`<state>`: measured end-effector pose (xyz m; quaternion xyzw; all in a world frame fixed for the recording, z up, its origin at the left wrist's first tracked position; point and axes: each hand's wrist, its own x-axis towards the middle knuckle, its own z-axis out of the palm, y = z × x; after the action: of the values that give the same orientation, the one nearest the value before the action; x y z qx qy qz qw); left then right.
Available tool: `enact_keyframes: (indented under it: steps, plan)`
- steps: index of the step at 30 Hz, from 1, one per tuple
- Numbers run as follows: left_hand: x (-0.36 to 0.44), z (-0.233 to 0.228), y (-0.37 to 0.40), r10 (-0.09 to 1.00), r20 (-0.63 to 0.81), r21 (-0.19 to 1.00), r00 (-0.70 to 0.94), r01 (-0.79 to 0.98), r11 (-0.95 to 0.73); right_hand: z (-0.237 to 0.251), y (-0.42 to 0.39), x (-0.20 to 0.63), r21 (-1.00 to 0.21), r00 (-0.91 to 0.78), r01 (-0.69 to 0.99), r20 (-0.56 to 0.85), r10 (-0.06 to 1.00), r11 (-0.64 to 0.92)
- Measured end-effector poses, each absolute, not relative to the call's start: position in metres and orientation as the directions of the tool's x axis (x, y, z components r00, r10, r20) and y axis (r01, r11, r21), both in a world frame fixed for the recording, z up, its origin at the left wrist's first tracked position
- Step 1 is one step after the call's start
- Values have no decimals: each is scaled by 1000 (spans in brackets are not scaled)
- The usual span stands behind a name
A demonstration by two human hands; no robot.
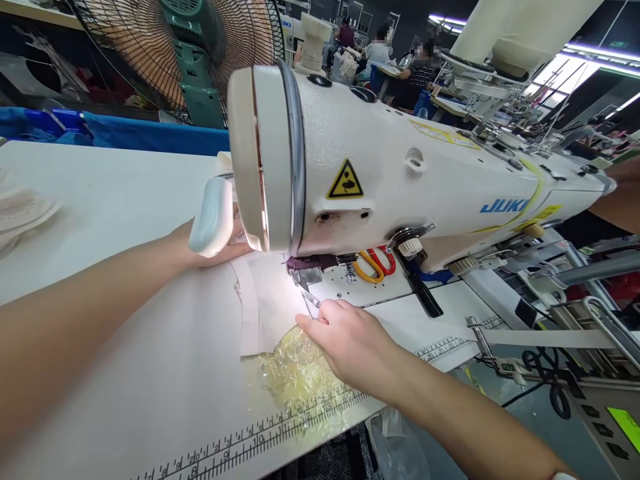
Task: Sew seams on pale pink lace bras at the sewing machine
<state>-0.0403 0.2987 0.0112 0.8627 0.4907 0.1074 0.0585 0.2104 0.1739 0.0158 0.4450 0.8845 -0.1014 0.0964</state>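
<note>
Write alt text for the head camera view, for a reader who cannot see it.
A person's two bare hands guide pale fabric under the needle area of a white industrial sewing machine: the left hand rests flat behind the machine head, and the right hand pinches a small metal tool near the presser foot. Orange-handled scissors lie on the machine bed, and a fan stands behind.
</note>
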Motion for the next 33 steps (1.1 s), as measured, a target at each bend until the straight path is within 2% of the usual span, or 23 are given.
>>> enact_keyframes:
  steps: [5, 7, 9, 10, 12, 15, 22, 27, 33]
  plan:
    - [-24, 9, 268, 876, 238, 167, 419, 871, -462, 19, 178, 203, -87, -567, 817, -298, 768, 570]
    - [-16, 0, 244, 829, 252, 197, 499, 813, -549, 21, 179, 201, -94, -569, 815, -314, 760, 572]
    - [-8, -10, 220, 704, 287, 211, 650, 674, -708, 22, 180, 200, -101, -576, 810, -325, 750, 578]
    - [-5, -14, 210, 605, 306, 165, 735, 585, -794, 23, 180, 200, -101, -577, 808, -334, 745, 581]
    - [-3, -21, 197, 462, 373, 46, 805, 481, -875, 25, 179, 198, -95, -568, 810, -376, 733, 579]
    - [-6, -24, 195, 389, 390, -50, 835, 441, -896, 29, 179, 195, -70, -528, 821, -471, 706, 567]
    - [-18, -23, 215, 375, 356, -53, 856, 419, -906, 36, 187, 183, -21, -459, 840, -558, 691, 542]
    - [-25, -34, 227, 405, 373, 13, 835, 431, -902, 30, 193, 175, 28, -438, 850, -518, 735, 527]
    - [-25, -27, 238, 484, 250, 31, 839, 493, -869, 26, 195, 170, 19, -440, 861, -471, 765, 508]
